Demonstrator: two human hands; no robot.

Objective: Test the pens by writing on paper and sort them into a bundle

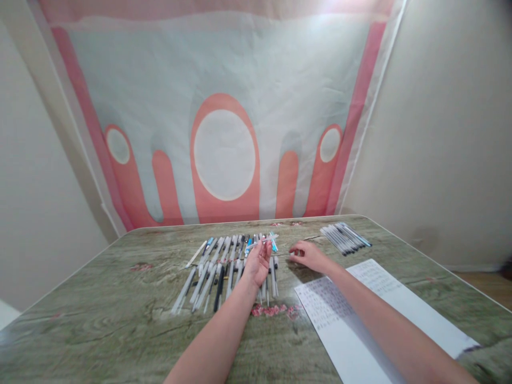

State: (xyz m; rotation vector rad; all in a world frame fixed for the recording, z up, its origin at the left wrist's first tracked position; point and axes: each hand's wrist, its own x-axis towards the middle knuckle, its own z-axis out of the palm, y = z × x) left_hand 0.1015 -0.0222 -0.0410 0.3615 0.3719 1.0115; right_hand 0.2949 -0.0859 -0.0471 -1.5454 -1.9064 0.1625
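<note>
My left hand (259, 265) is turned palm up above the rows of pens. Its thumb and fingers pinch a slim, pale translucent pen (272, 238), which lies nearly level across the fingertips. To the right, my right hand (311, 257) is low over the table with its fingers curled together. Something small and whitish shows at its fingertips, too small to name. Under and around my left hand lie two rough rows of pens (206, 285), mostly clear or grey, with a few black and blue ones. My left hand and forearm hide part of these rows.
Several slim pens (344, 238) lie side by side at the back right. A white sheet with handwriting (334, 333) lies at the right, partly beneath my right forearm. The wood-patterned table (120, 314) ends at a wall hanging (224, 154) with pink shapes.
</note>
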